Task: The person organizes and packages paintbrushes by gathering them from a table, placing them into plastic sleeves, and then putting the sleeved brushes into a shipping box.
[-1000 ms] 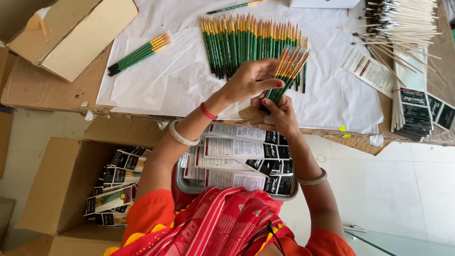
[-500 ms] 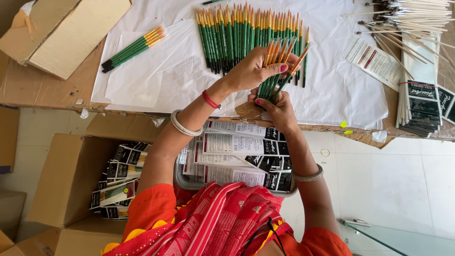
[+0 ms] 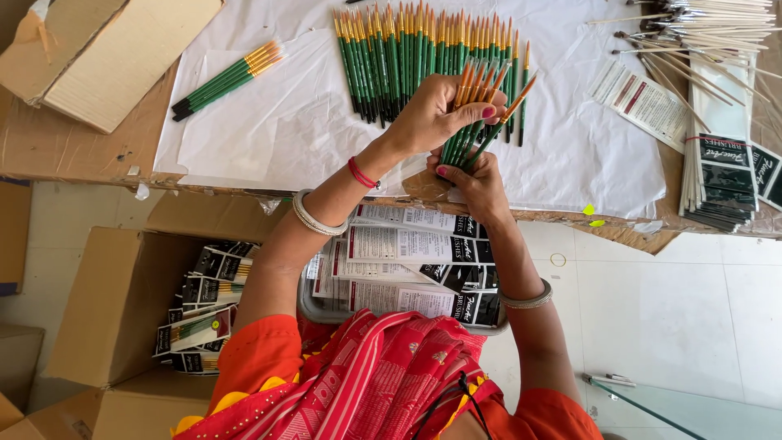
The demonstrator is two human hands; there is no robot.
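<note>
I see a fan of thin paintbrushes [image 3: 481, 114], glossy green handles with orange ends, clamped between both hands over crinkled white paper [image 3: 269, 122] on a cardboard-topped table. My left hand [image 3: 432, 114] wraps the bunch from above, fingers [image 3: 476, 102] curled tight around the handles; my right hand [image 3: 476, 183] pinches the lower ends from below, fingers together on them. Just beyond the fingertips lies a long row of matching green brushes [image 3: 407, 57], laid side by side. Far to the left of the fingers sits a small separate bundle [image 3: 224, 77] of the same brushes, and further still a flat cardboard box [image 3: 106, 57]. To the right of the fingers lie white printed sleeves [image 3: 643, 102] and a stack of flat black-and-white packets [image 3: 721, 175], with bare pale sticks [image 3: 717, 24] above them. Below the wrists, a tray [image 3: 314, 310] on the lap holds more such packets, and an open carton [image 3: 114, 310] lower left holds filled ones.
</note>
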